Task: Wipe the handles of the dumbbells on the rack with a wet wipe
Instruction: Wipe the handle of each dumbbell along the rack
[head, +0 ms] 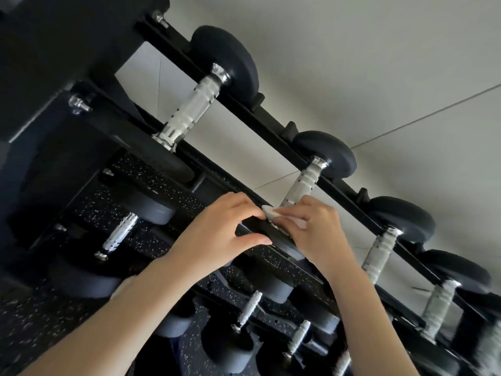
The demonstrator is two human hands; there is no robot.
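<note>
We see knurled, shiny metal handles [187, 109] between matt black rubbery dumbbell heads [225, 59], a matt black metal rack [273, 123], and speckled rubber flooring [32, 316].

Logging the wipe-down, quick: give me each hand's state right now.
Left hand: grips the near dumbbell head.
Right hand: pinches the wet wipe at the base of that dumbbell's handle.

A gym: dumbbell rack [271, 123], speckled rubber floor [32, 321].
</note>
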